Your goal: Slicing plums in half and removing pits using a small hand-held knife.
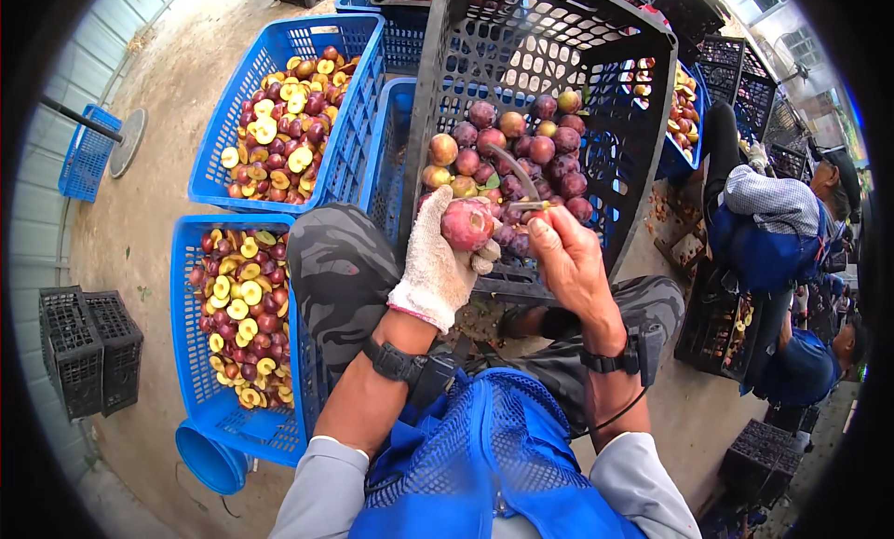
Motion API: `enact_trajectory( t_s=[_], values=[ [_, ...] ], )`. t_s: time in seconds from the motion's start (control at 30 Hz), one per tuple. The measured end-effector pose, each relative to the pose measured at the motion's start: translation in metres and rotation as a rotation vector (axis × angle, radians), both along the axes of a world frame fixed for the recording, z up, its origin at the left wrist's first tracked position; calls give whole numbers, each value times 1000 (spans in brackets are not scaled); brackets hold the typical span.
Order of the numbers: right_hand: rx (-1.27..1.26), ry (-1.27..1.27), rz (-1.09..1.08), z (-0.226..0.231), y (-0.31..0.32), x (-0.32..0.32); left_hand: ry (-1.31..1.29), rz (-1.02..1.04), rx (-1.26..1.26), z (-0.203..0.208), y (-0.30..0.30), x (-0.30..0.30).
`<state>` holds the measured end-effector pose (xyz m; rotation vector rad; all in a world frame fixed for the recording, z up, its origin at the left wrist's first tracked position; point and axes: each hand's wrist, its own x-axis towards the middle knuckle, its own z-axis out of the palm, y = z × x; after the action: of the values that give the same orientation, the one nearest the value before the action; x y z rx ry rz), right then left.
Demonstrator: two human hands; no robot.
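My left hand [426, 267], in a white knit glove, is closed around a reddish plum [467, 224]. Just to the right, my bare right hand [570, 267] grips a small curved knife [519, 171] by its end. The knife's hooked blade arcs up and left above the fruit, apart from the held plum as far as I can see. Both hands are over the near edge of a tilted black plastic crate [644, 110]. Whole purple and yellowish plums [540, 150] lie heaped inside it.
At my left stand two blue baskets of cut plums, a far basket [212, 157] and a near basket [184, 325]. A blue bucket [212, 457] sits by the near one. Black crates [88, 353] stand near the wall. Co-workers [768, 222] sit at the right beside more crates.
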<state>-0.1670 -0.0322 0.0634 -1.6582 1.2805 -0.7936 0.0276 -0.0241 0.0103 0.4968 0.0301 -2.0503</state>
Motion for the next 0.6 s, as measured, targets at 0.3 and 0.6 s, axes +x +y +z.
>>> enact_trajectory(
  t_s=[0.3, 0.6],
  values=[
    [-365, 272, 123, -8, 22, 33, -139, 91, 24, 15, 7, -6],
    [-412, 333, -115, -55, 45, 64, -332, 192, -81, -33, 1, 0]
  ],
)
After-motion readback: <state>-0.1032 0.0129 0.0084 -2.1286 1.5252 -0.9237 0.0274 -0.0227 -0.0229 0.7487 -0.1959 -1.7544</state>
